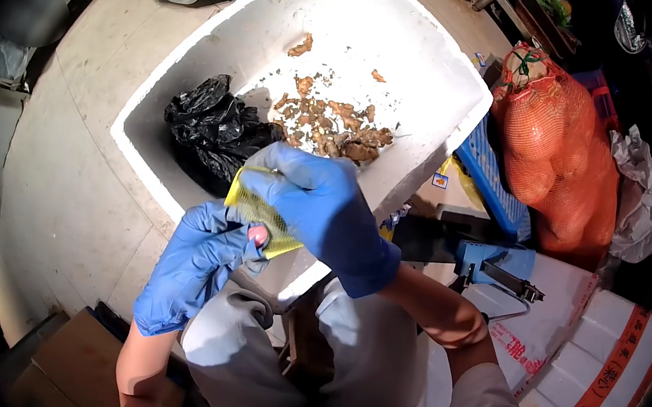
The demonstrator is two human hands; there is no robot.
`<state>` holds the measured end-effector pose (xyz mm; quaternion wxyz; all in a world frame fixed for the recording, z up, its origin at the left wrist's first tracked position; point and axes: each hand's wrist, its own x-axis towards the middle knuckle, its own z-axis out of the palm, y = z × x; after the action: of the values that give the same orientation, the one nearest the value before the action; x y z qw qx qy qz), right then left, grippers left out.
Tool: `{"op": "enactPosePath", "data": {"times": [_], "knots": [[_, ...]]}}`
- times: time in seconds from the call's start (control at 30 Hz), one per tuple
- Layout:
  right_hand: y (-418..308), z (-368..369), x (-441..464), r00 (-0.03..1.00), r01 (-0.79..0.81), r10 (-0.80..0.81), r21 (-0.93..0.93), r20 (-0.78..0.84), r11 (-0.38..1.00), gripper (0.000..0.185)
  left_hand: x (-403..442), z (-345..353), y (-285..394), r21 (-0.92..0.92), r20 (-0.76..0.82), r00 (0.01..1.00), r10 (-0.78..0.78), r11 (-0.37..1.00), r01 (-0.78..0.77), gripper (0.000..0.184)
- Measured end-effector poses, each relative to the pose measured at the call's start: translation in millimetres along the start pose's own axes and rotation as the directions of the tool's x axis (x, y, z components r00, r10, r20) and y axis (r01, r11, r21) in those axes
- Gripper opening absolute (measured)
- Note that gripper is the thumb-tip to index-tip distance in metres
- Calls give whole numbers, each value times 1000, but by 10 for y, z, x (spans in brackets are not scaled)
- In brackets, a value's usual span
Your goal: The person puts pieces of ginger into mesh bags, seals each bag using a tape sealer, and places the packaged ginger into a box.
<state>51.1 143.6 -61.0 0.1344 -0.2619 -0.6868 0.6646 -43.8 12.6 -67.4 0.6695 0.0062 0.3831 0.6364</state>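
My left hand [203,258], in a blue glove, pinches the lower edge of a flat yellow packet [264,217] with a mesh-like pattern. A small pinkish patch shows at its fingertips; I cannot tell what it is. The other end of the packet is gripped by my right hand [324,215], also blue-gloved, whose fingers partly cover it. Both hands are over the near edge of a white foam box [224,39]. Inside the box lie several pieces of ginger root [342,129] among dirt crumbs, with a crumpled black plastic bag [214,126] at the left.
An orange net sack [560,158] of round things stands at the right, beside a blue plastic crate [494,178]. White cartons [598,355] with orange tape are at the lower right. A brown cardboard box [79,360] sits at the lower left.
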Motion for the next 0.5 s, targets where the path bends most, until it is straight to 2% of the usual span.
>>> {"op": "enactPosePath", "data": {"times": [0.03, 0.07, 0.1, 0.13, 0.17, 0.2, 0.23, 0.27, 0.3, 0.33, 0.37, 0.43, 0.47, 0.5], "knots": [[-153, -95, -16, 969, -178, 159, 91, 190, 980, 12, -39, 70, 20, 52, -83, 996, 6, 999, -2, 28], [-118, -83, -23, 982, -101, 98, 14, 163, 995, 12, -75, 147, 44, 104, -165, 986, 17, 995, 0, 31], [-12, -30, -48, 989, -26, 35, -66, 142, 997, 12, -99, 232, 62, 53, -149, 989, -1, 999, 9, 33], [40, 5, -96, 993, 1, -5, 32, 116, 999, 14, -132, 281, 29, -25, -160, 987, -9, 1000, 5, 32], [39, 5, -131, 973, -178, 128, 272, 192, 946, 15, -181, 334, 2, -103, -174, 985, -17, 995, -1, 32], [-60, -45, -179, 984, -158, 119, 357, 129, 921, 15, -239, 470, 15, -120, -206, 978, -12, 993, -13, 32], [-194, -111, -226, 991, -131, 113, 437, 66, 890, 16, -294, 638, 33, -111, -326, 945, -21, 994, -16, 29], [-353, -157, -302, 989, -61, 100, 326, -106, 943, 19, -335, 712, 30, -86, -371, 928, 11, 995, -46, 26], [-494, -210, -396, 965, -107, 186, 366, -187, 924, 22, -382, 800, 46, -58, -415, 909, 44, 995, -75, 24], [-632, -253, -478, 934, -25, 112, 251, -339, 968, 25, -424, 942, 106, -1, -380, 916, 126, 991, -136, 21], [-749, -293, -571, 880, 38, 23, 118, -475, 992, 28, -472, 1043, 138, -3, -392, 913, 115, 992, -127, 21], [-767, -392, -838, 934, -18, 8, -24, -357, 1000, 35, -539, 1205, 160, -109, -419, 897, 143, 972, -206, 22], [-919, -350, -916, 952, -82, 119, 142, -282, 987, 38, -568, 1327, 161, -146, -414, 901, 131, 967, -208, 20], [-1063, -374, -970, 985, -96, 101, 40, -138, 995, 32, -601, 1468, 169, -184, -419, 902, 100, 964, -193, 19]]}}
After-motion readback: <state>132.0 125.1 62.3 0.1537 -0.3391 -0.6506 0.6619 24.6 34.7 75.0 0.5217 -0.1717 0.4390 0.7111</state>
